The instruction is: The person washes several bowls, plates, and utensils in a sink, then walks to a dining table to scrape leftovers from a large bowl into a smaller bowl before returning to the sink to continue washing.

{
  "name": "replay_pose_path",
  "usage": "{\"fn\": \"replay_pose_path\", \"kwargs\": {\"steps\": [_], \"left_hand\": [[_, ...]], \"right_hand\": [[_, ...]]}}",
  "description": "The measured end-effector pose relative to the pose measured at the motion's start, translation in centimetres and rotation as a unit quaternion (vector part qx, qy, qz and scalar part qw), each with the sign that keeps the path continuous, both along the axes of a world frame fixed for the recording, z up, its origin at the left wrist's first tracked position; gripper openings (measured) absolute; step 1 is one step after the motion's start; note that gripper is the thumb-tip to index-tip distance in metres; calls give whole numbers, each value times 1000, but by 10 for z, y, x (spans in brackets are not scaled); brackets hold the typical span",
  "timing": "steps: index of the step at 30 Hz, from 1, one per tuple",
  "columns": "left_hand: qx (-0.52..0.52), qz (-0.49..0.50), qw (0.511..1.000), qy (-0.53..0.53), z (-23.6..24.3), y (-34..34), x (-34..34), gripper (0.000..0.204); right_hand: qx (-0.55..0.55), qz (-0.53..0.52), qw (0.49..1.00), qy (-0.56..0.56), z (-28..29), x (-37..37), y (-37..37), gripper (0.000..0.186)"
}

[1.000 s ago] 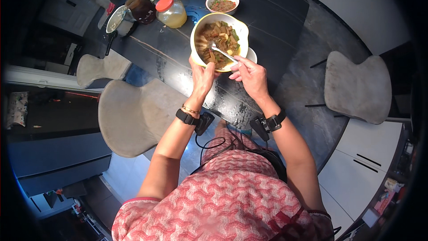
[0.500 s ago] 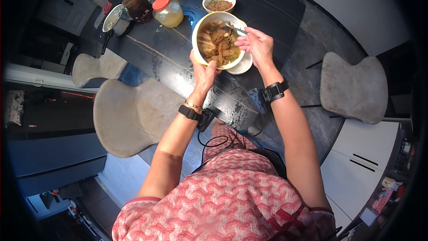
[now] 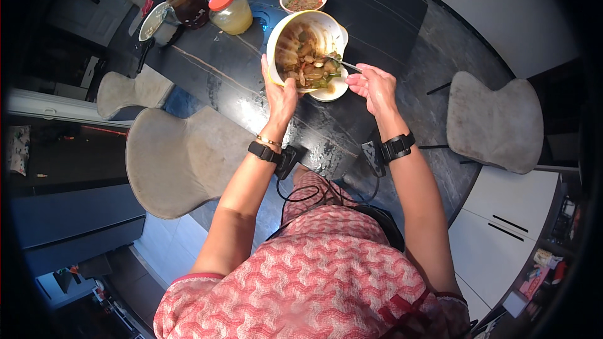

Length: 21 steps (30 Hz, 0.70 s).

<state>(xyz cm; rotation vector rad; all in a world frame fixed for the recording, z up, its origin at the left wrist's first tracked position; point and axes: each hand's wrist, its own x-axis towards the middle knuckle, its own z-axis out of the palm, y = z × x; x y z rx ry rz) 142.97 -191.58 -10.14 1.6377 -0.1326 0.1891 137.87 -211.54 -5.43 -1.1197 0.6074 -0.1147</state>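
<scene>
A large pale bowl (image 3: pixel 321 27) with a yellowish rim is tilted toward me over the table. My left hand (image 3: pixel 280 97) is closed on its near left side, thumb at the rim. Brown saucy food (image 3: pixel 308 63) with green pieces has gathered along the bowl's lower side. My right hand (image 3: pixel 379 88) pinches the handle of a metal spoon (image 3: pixel 344 63), whose tip is in the food. Partly hidden below the large bowl, a small white bowl (image 3: pixel 336 90) stands on the table.
The dark table (image 3: pixel 389 31) also bears a white bowl of chopped food (image 3: pixel 303 2), a red-lidded jar (image 3: pixel 232 16), a dark jug (image 3: pixel 190 7) and a pot (image 3: pixel 160 25). Grey chairs flank it, one close on the left (image 3: pixel 169 157), another on the right (image 3: pixel 493 119).
The large bowl has tipped further toward me, and its food has slid to the near side. My right hand has shifted right and nearer, with the spoon now reaching into the food.
</scene>
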Motion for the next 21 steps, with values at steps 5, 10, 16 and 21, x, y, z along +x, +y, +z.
{"fn": "replay_pose_path", "kwargs": {"steps": [5, 10, 16, 21], "left_hand": [[96, -19, 993, -70, -12, 4, 6, 78], [10, 5, 1000, -16, 3, -5, 1, 67], [22, 0, 1000, -20, 13, -5, -3, 75], [3, -16, 999, -28, 16, -3, -6, 75]], "right_hand": [[2, 18, 1000, 9, 0, -19, -3, 27], [34, 30, 998, -39, -2, -39, -10, 25], [31, 33, 987, -157, 8, -8, -2, 29], [38, 9, 994, -102, 2, 20, 0, 29]]}}
